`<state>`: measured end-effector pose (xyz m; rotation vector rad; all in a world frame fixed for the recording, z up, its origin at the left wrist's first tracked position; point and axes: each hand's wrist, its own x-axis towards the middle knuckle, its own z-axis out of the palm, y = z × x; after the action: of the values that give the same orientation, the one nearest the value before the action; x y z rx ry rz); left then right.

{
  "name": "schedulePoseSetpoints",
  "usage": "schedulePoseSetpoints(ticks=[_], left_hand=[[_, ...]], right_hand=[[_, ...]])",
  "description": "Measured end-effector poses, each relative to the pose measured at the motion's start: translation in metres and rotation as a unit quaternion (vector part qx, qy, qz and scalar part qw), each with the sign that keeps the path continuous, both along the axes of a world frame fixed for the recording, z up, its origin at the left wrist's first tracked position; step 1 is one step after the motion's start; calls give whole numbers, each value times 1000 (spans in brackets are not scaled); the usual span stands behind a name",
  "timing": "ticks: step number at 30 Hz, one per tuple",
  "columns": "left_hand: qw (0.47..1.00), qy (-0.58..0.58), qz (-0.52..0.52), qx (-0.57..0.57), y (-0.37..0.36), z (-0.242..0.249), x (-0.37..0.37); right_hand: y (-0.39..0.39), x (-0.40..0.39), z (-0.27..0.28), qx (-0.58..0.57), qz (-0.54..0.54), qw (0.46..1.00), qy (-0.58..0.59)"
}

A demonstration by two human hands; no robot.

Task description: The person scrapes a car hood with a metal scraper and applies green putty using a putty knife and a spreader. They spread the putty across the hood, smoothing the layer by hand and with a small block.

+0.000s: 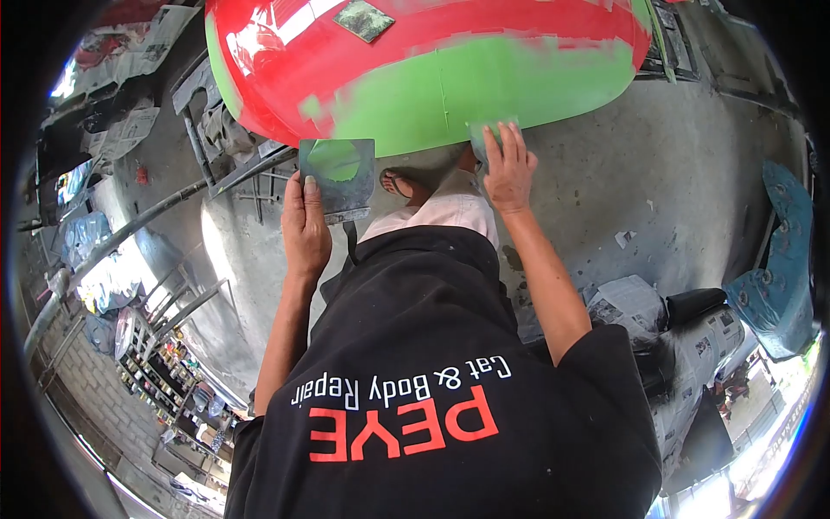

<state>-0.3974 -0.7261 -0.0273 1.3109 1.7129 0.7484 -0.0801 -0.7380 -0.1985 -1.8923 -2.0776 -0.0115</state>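
Observation:
A glossy red car body panel [363,73], probably a bumper, curves across the top of the view, with a broad smear of green putty [484,82] along its near side. My left hand [305,229] grips a dark grey square plate [359,186] that carries a patch of green putty [335,160]. Beside the panel's lower edge, my right hand [508,169] is closed on a small greenish, flat spreader [477,141]. The spreader's tip is at the green-coated edge; whether it touches is hard to tell. On top of the panel lies a putty-smeared square sheet [364,20].
A metal bar [147,216] runs diagonally on the left, near a rack of small containers [160,376]. Newspaper-covered parts [692,355] and a blue-green padded piece [774,268] lie on the right. Paper scraps [625,238] are on the concrete floor [596,182].

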Motion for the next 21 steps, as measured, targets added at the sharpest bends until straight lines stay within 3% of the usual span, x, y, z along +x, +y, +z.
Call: schedulePoseSetpoints(ticks=[3,11,14,21], left_hand=[[1000,-20,8,-4,-3,-4,-3],[999,-24,26,0,-16,-1,-14],[999,-9,49,-4,-21,1,-18],[999,-17,42,-1,-26,-3,-29]], right_hand=[[52,-36,28,5,18,1000,-8],[163,-118,18,32,17,999,-26],[175,-123,14,-49,14,997,-53],[137,-108,17,-41,35,998,-15]])
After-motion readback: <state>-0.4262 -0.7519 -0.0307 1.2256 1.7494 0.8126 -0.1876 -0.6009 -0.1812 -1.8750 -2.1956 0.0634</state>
